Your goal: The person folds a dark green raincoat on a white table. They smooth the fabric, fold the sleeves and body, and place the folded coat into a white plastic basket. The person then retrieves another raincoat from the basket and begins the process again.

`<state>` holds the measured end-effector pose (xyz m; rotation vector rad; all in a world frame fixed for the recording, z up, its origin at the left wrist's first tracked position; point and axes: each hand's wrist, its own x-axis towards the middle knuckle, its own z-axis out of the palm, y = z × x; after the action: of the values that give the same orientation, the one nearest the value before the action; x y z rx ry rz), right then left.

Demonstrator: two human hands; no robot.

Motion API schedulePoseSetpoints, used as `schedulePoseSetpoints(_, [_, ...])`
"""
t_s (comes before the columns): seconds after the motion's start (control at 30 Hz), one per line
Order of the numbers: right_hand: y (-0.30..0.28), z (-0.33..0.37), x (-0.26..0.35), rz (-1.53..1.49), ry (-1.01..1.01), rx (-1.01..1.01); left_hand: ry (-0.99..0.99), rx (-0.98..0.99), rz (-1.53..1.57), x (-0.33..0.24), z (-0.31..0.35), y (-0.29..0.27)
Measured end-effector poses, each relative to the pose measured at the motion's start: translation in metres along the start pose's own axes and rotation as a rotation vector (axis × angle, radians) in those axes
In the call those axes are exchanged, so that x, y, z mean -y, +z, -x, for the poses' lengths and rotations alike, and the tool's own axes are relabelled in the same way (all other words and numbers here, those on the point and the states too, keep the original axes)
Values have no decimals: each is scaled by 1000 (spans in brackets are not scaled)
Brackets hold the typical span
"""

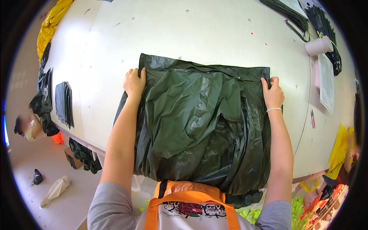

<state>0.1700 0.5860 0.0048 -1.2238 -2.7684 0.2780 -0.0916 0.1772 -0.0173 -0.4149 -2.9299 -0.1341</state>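
A dark green, shiny waterproof garment (pixel 180 115) lies spread and creased on the white table before me, its lower part hanging over the near edge. A taped strip runs down its middle, and the far edge lies nearly straight. My left hand (pixel 135 82) pinches its left edge near the far left corner, thumb on the fabric. On the opposite side, my right hand (pixel 273 93) grips the right edge just below the far right corner. A beaded bracelet circles my right wrist.
Folded dark garments (pixel 64 103) lie at the table's left. A white cup (pixel 319 46), a paper sheet (pixel 326 82) and a pen-like tool (pixel 312 119) are at the right. Yellow fabric (pixel 53 23) hangs far left. Other people work at both sides.
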Motion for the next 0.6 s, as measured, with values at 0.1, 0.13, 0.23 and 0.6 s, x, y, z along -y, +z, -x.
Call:
schedulePoseSetpoints(0.1, [-27,15,5,-60,-270,-395,22,-126,98,11,-2,-21])
schedulePoseSetpoints(0.13, [-40,21,6,-68,-419,-582,12,-164,298,19,3,-38])
schedulePoseSetpoints(0.23, [-94,108,34,-596,-100,-44,-290,563,489,30,57,-124])
schedulePoseSetpoints(0.6, [9,217,136,-1604,773,443,251,422,896,-8,200,-161])
